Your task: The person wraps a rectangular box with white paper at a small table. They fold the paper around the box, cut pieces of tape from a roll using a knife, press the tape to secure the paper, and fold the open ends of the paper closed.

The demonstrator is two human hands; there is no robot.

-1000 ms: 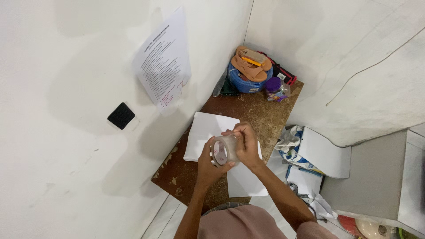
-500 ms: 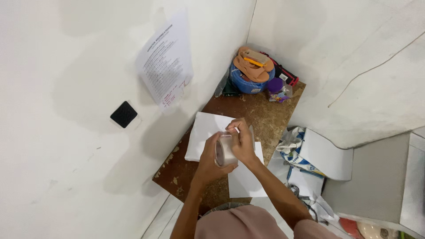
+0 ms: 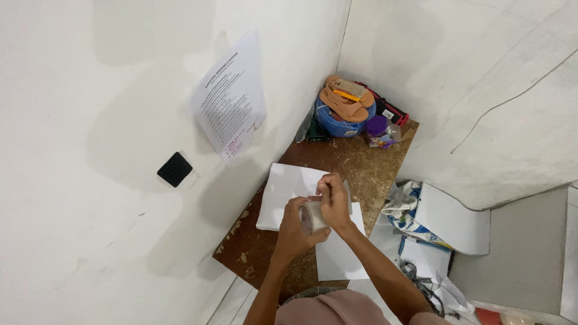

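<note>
Both hands meet over the near half of a small brown speckled stone-topped table (image 3: 361, 162) set in a white-walled corner. Left hand (image 3: 296, 232): grip closed around a roll of clear packing tape (image 3: 312, 216), fingers wrapped from below and from the left, roll standing on edge with its open core facing left. Right hand (image 3: 335, 201): lies on the roll's top and right side, fingertips bent down and pinched together at the roll's upper rim; whether they have hold of a tape end cannot be told. The roll sits between the two palms, held just above white sheets of paper (image 3: 286, 186) lying flat on the table; contact between roll and paper cannot be told. Far end of table, against the corner: a coil of blue hose (image 3: 337, 123) with an orange sandal (image 3: 346, 99) resting on top, a small purple-lidded jar (image 3: 377, 126) just beside it. Left wall: a printed white paper notice (image 3: 230, 99) hanging, a black square pad (image 3: 175, 169) below it. Right of table, on the floor: a white board (image 3: 448, 216) among crumpled bags and papers.
</note>
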